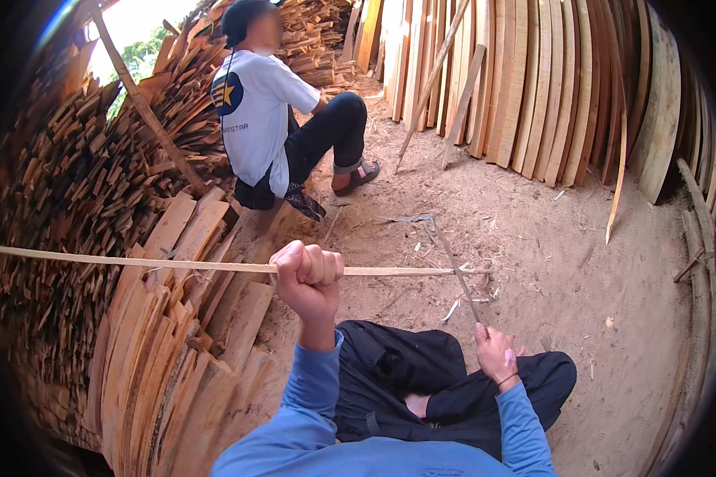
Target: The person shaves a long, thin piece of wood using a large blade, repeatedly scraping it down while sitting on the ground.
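Note:
My left hand is closed in a fist around a long, thin wooden strip. The strip runs nearly level from the far left to a spot in front of my right knee. Closed on the lower end of a narrow, greyish long-bladed knife is my right hand. Its blade slants up and leftward, crossing the strip near the strip's right end. At the blade's upper end is a dark, thin piece; whether it joins the knife I cannot tell. My fingers hide the handle.
Curved planks are stacked at my left, beside a high pile of split wood. Another person sits ahead to the left. Upright boards line the far right, with a thin strip leaning there. Shavings litter the dirt floor.

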Available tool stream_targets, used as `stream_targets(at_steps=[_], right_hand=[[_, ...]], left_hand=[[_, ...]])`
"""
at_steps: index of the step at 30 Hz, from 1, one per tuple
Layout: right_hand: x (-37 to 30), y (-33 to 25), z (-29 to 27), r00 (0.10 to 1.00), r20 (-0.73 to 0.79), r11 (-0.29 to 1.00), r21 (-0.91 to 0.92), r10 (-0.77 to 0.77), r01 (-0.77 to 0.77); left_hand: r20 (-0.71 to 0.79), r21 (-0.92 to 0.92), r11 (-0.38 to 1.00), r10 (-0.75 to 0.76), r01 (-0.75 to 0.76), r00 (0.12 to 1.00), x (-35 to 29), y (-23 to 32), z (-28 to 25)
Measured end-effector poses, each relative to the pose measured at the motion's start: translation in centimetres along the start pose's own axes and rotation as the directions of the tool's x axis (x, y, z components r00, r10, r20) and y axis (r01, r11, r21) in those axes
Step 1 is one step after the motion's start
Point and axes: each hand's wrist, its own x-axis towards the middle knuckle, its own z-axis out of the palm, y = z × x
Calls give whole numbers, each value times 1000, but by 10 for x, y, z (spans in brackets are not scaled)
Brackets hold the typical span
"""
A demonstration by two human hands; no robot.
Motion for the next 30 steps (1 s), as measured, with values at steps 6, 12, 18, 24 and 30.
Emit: stream_targets(at_steps=[6, 12, 18, 24, 30], right_hand=[[10, 41, 2, 979, 206, 920, 383, 2, -82], [6, 39, -3, 890, 455, 637, 687, -3, -349], [10, 47, -1, 806, 584, 485, 734, -95, -475], [14, 50, -2, 777, 616, 459, 731, -127, -504], [19, 52, -11, 766, 617, 555, 707, -181, -438]], left_hand=[[319, 101, 994, -7, -27, 948, -10, -3, 17], [368, 78, 996, 5, -37, 930, -9, -3, 18], [393, 42, 999, 9, -28, 919, -7, -1, 8], [403, 41, 999, 5, -23, 915, -8, 2, 6], [418, 80, 997, -15, -20, 909, -8, 1, 3]])
